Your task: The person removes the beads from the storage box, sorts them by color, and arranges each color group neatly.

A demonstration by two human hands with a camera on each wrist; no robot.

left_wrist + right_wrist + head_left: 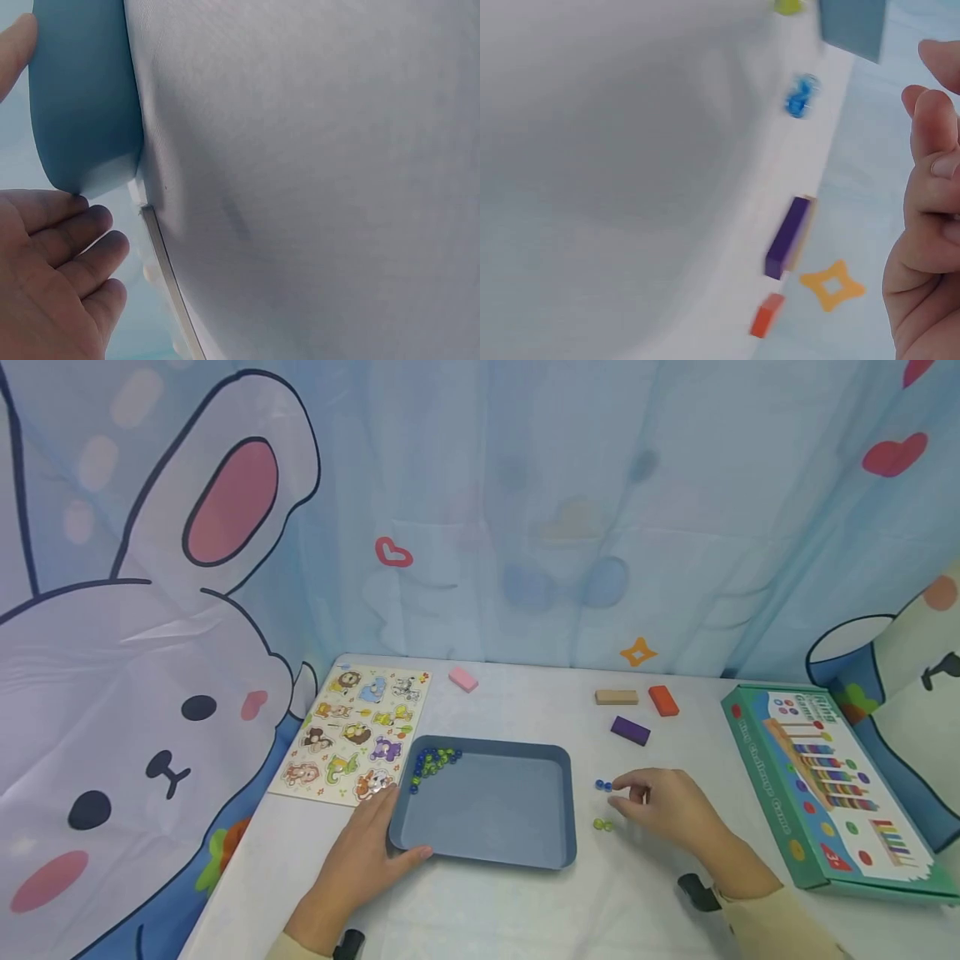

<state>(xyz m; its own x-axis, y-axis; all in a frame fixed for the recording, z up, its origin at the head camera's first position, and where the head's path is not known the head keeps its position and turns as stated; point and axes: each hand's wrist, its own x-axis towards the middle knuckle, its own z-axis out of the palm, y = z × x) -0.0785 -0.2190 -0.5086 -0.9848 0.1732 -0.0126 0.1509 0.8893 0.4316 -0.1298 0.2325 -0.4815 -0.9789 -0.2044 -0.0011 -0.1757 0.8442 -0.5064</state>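
Observation:
A grey-blue tray (495,814) lies on the white table, with blue and green beads (431,762) gathered in its far left corner. My left hand (363,847) is at the tray's near left corner, fingers along the left side and thumb at the front edge. In the left wrist view its fingers (71,240) are nearly straight, the index touching the tray wall (86,97). To the right of the tray my right hand (671,810) hovers beside blue beads (603,785), thumb and index apart, nothing seen between them. Nearer me lie green beads (602,824).
An animal picture board (352,735) lies left of the tray. Behind are a pink block (463,679), a tan block (617,697), a red-orange block (663,701) and a purple block (630,731). A green game box (832,793) stands at the right.

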